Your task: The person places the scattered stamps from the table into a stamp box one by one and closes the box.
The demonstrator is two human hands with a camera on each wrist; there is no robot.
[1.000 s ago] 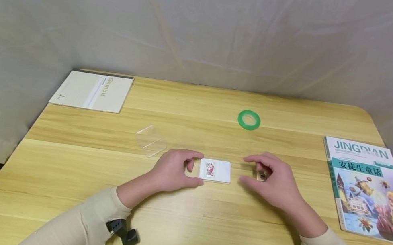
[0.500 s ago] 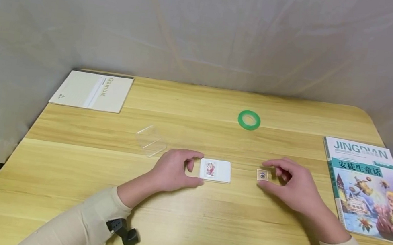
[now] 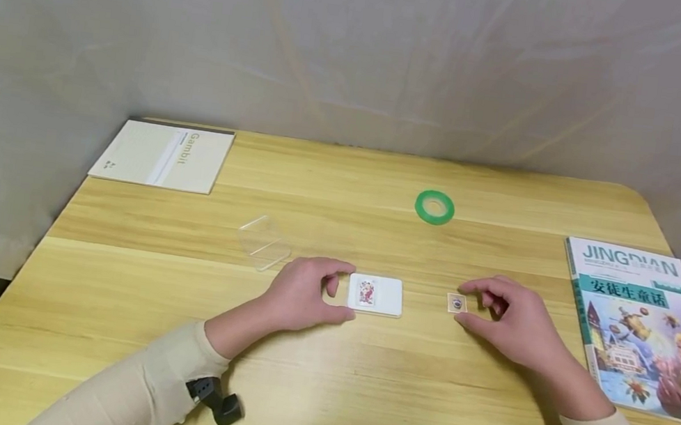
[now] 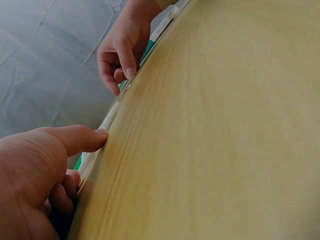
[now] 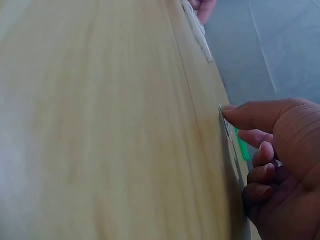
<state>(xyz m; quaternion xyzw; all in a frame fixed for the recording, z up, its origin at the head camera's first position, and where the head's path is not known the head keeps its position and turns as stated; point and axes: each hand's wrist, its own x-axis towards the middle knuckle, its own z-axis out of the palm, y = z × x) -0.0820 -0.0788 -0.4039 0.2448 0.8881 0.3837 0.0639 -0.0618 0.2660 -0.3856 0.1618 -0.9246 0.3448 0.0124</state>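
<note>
My left hand (image 3: 307, 294) holds the left end of a white rectangular card in a clear case (image 3: 390, 297), thumb at its near edge and forefinger at its far edge. On the card's left half lies a small stamp-like picture (image 3: 366, 291) with a red figure. To the right, a small square stamp-like piece (image 3: 457, 304) with a dark round motif lies on the table. The thumb and forefinger of my right hand (image 3: 514, 320) are at its near and far edges, by the right corners; the right wrist view shows the thumb tip against a thin edge (image 5: 223, 111).
A clear plastic cover (image 3: 264, 244) lies left of the card. Behind is a green tape roll (image 3: 434, 208). A Gambit notebook (image 3: 164, 156) sits back left, and an illustrated book (image 3: 642, 331) lies at right. A grey curtain (image 3: 358, 53) stands behind the wooden table (image 3: 320, 392).
My right hand drew back rightward from around the square piece to its right edge, uncovering it, and then stayed there. My left hand keeps its place at the white card.
</note>
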